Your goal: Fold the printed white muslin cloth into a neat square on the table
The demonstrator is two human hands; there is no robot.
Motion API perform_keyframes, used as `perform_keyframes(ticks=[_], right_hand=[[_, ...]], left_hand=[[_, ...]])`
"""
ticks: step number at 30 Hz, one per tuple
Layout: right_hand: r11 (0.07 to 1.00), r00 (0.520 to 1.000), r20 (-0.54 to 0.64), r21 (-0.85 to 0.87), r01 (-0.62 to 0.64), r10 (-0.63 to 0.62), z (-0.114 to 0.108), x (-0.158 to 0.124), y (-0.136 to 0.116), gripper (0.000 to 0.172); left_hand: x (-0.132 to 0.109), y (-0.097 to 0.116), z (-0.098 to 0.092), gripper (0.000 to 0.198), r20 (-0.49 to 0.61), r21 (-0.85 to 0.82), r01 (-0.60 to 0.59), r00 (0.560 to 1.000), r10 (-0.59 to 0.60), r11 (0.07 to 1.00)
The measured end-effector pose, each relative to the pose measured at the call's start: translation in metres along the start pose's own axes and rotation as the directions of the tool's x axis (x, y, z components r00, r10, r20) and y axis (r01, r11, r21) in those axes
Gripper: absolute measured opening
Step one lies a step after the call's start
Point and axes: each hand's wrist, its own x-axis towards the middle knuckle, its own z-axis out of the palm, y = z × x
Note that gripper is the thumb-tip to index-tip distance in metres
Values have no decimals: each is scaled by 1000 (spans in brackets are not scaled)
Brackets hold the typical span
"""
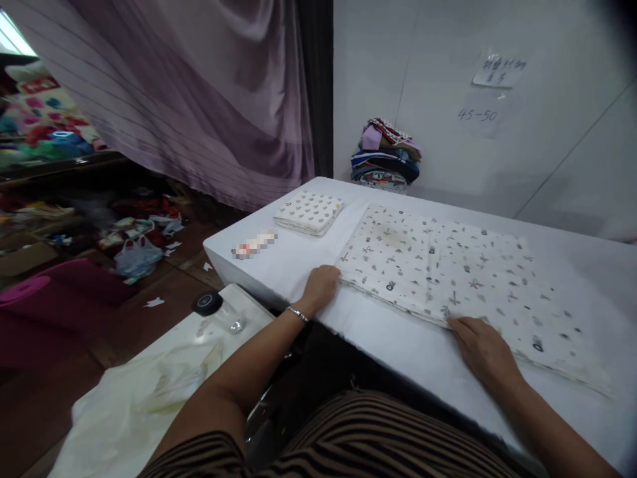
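Left hand (pixel 321 288) half-curled at cloth (pixel 458 282) corner, right hand (pixel 484 345) same along near edge, probably keeping it flat, pinching or just touching unclear from here.

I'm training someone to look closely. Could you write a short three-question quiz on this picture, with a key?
1. Which is at the near-left corner of the larger patterned cloth? a) left hand; b) right hand; c) bottle
2. True or false: the right hand holds the folded cloth.
3. Fill in: the lower paper on the wall reads ____.

Key: 1 a; 2 false, it is at the larger patterned cloth's near edge; 3 45-50.
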Motion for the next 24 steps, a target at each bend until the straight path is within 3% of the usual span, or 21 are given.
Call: perform_keyframes(ticks=[4, 12, 17, 24], right_hand=[[1000, 1000, -5, 7, 8, -8, -4, 4, -1, 35], [1000, 1000, -9, -6, 14, -14, 2, 2, 3, 36], [999, 999, -21, -15, 44, -45, 5, 5, 0, 36], [999, 999, 0, -12, 48, -48, 4, 11, -5, 38]], left_hand=[[-5, -13, -4, 25, -29, -71, 38, 999, -41, 997], [0, -13, -3, 23, -19, -261, 189, 979, -201, 947], [1, -12, 0, 30, -9, -261, 247, 966, -259, 933], [4, -5, -1, 24, -10, -229, 295, 952, -305, 928]])
